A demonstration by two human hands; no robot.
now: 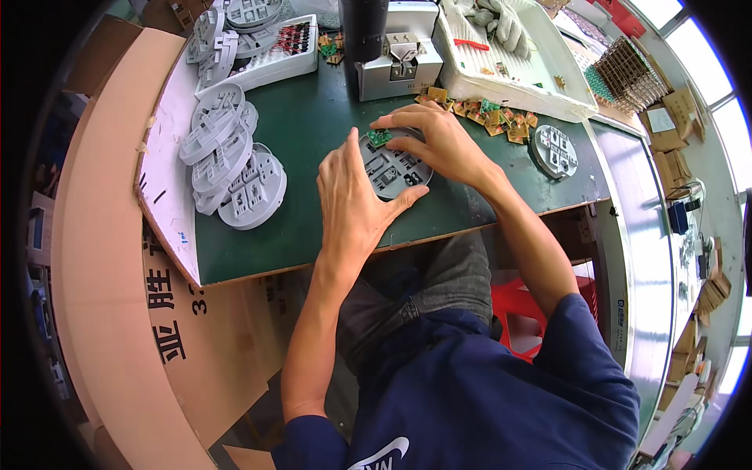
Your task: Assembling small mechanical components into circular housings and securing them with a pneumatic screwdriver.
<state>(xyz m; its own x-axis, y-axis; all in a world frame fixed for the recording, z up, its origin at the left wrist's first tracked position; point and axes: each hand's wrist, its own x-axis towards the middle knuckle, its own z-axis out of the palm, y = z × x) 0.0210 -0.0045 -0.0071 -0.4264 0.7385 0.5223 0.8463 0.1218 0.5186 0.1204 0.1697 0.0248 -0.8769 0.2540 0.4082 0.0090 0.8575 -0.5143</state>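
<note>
A round grey plastic housing (389, 174) with moulded slots and black parts lies on the green tabletop in front of me. My left hand (350, 194) is curved around it, fingers along its left side and thumb across the lower right rim. From the upper right, my right hand (442, 142) reaches over the housing. Its thumb and index finger close on a small green circuit board (380, 138) at the housing's top left edge. Whether the board rests on the housing or is held just above it, I cannot tell.
Stacked grey housings (227, 153) stand at the left; another housing (555, 151) lies at the right. Small yellow-brown circuit boards (501, 123) are heaped behind my right hand. At the back are a metal fixture (399, 74), a black column (365, 31) and white trays (576, 98).
</note>
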